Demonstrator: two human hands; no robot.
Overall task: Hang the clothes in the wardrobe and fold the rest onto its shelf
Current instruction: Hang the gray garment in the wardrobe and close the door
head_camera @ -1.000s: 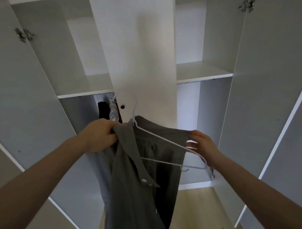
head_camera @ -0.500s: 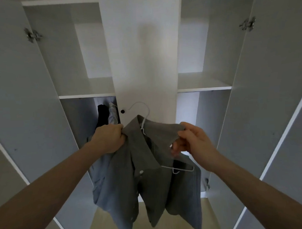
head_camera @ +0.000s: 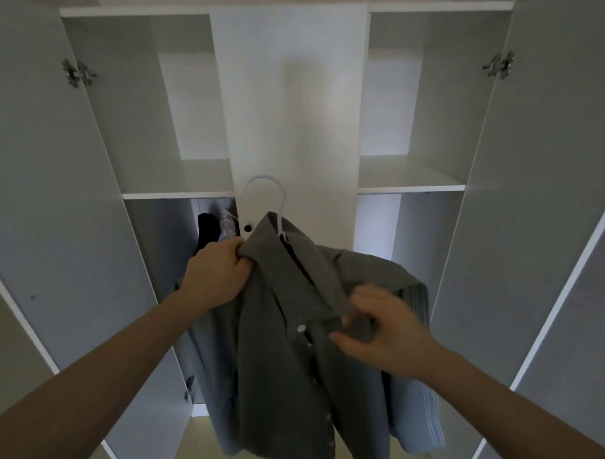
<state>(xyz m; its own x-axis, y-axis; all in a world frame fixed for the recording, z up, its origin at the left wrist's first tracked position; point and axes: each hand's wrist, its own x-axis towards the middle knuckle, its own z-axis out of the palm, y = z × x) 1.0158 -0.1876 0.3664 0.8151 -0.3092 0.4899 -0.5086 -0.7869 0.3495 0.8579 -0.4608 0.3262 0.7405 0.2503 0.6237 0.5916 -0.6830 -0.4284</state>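
Note:
A grey button-up shirt (head_camera: 281, 360) hangs on a white wire hanger (head_camera: 274, 199) in front of the open white wardrobe (head_camera: 291, 92). My left hand (head_camera: 217, 273) grips the shirt's left shoulder beside the collar and holds it up. My right hand (head_camera: 383, 326) pinches the front placket by the collar's right tip, near the top button; it is blurred. Only the hanger's hook shows above the collar.
Dark and pale clothes (head_camera: 213, 229) hang in the left lower compartment. Bare white shelves sit at mid height on the left (head_camera: 176, 194) and right (head_camera: 409, 188). Both wardrobe doors stand open at the sides, with a light floor (head_camera: 199, 446) below.
The shirt now covers both arms of the hanger. My right hand has moved from the hanger's right end to the shirt front by the collar. The view has tilted down.

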